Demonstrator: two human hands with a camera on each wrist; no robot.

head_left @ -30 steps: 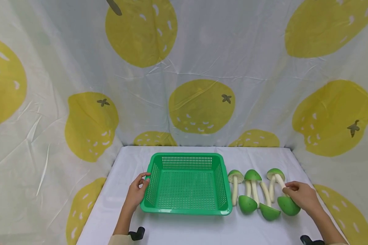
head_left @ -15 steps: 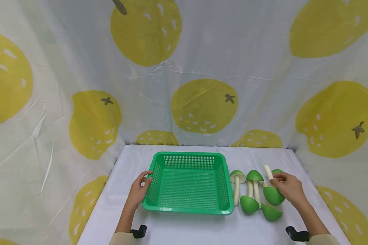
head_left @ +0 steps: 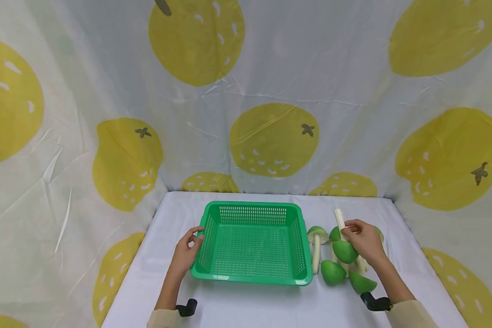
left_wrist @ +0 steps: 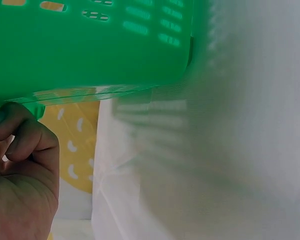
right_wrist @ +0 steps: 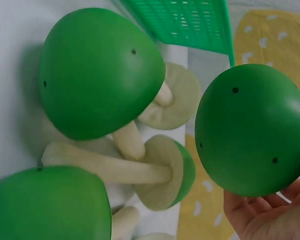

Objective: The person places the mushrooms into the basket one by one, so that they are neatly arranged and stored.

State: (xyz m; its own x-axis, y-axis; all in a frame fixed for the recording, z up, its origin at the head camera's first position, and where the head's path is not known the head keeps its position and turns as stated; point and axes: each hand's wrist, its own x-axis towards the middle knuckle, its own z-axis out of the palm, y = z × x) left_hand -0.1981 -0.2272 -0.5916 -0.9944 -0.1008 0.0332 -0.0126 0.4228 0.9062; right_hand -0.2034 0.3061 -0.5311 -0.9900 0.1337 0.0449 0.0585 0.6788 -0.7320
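Observation:
A green plastic basket (head_left: 250,279) with slotted walls stands on the white-covered table. My left hand (head_left: 183,255) grips its left rim; in the left wrist view the curled fingers (left_wrist: 27,132) meet the basket's edge. My right hand (head_left: 365,241) pinches the pale stem of a toy mushroom (head_left: 345,252), holding it above the others with its green cap down and the stem pointing up. In the right wrist view that cap (right_wrist: 252,130) hides most of the fingers. Below lie several more green-capped mushrooms, among them one (head_left: 333,273) with its cap toward me.
One mushroom (head_left: 316,250) lies close along the basket's right wall. Cloth printed with yellow lemons (head_left: 274,141) hangs behind and at both sides. White tabletop (head_left: 246,310) shows in front of the basket.
My right hand has lifted a mushroom from the right end of the group and carried it left, over the others. The left hand has stayed on the basket rim.

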